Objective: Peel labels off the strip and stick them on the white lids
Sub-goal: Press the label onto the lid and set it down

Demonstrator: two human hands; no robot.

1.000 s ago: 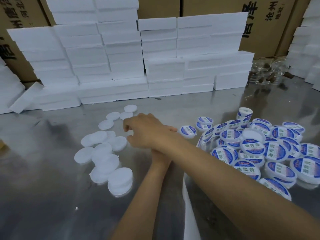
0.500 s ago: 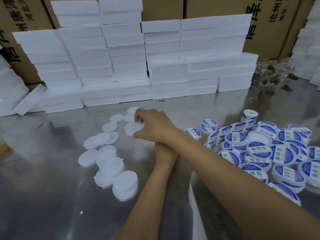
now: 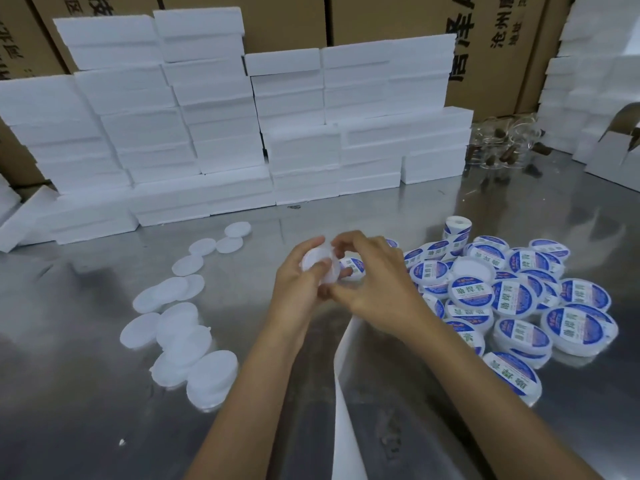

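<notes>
A: Left hand (image 3: 300, 285)?
B: Curled round a white lid (image 3: 317, 263), thumb on its near face, fingertips over the far rim. Held above the metal table (image 3: 86, 393), near the middle of the view.

A: Right hand (image 3: 375, 285)?
B: Close against the left, fingers bent over the lid's right edge, thumb and a fingertip pinching at something small by the lower rim. Cannot tell whether a label or the strip sits in that pinch. A blue-and-white label (image 3: 352, 265) visible just behind the fingers.

A: And the strip?
B: White strip (image 3: 348, 393) running from below the right wrist down toward the near edge of the table, between the two forearms.

A: Bare lids?
B: Scattered in a loose trail left of the hands (image 3: 180, 327), some overlapping, some stacked, well apart from the labelled ones.

A: Finished ones?
B: Heaped to the right (image 3: 512, 299), blue labels mostly face up. A label roll (image 3: 458, 226) upright at the far side of that heap.

A: Behind?
B: White foam blocks (image 3: 221, 126) stacked in rows, brown cartons (image 3: 381, 19) farther back.
</notes>
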